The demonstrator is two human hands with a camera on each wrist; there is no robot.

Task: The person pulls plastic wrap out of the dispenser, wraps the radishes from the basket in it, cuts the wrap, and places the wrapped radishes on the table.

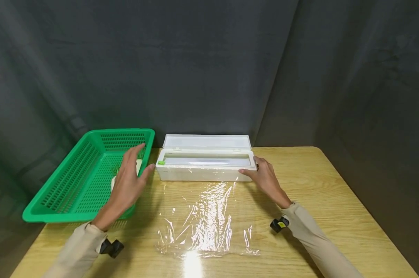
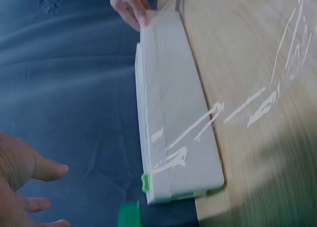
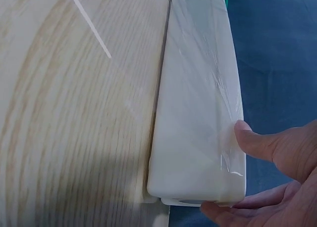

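A white cling film dispenser (image 1: 206,173) sits at the back of the table, its lid (image 1: 206,142) raised. Clear cling film (image 1: 209,220) runs from it over the tabletop toward the front. My right hand (image 1: 265,177) grips the dispenser's right end, thumb on the front top edge and fingers round the end. A green slider (image 1: 161,163) is at the dispenser's left corner. My left hand (image 1: 127,183) holds nothing; its fingers are spread above the right rim of the green basket (image 1: 91,154). White radishes (image 1: 139,165) with green tops lie in the basket, partly hidden behind this hand.
The wooden table (image 1: 299,185) has a dark curtain (image 1: 202,69) close along its back edge. Basket and dispenser stand near each other, a narrow gap between them. The basket's left part reaches past the table's left edge.
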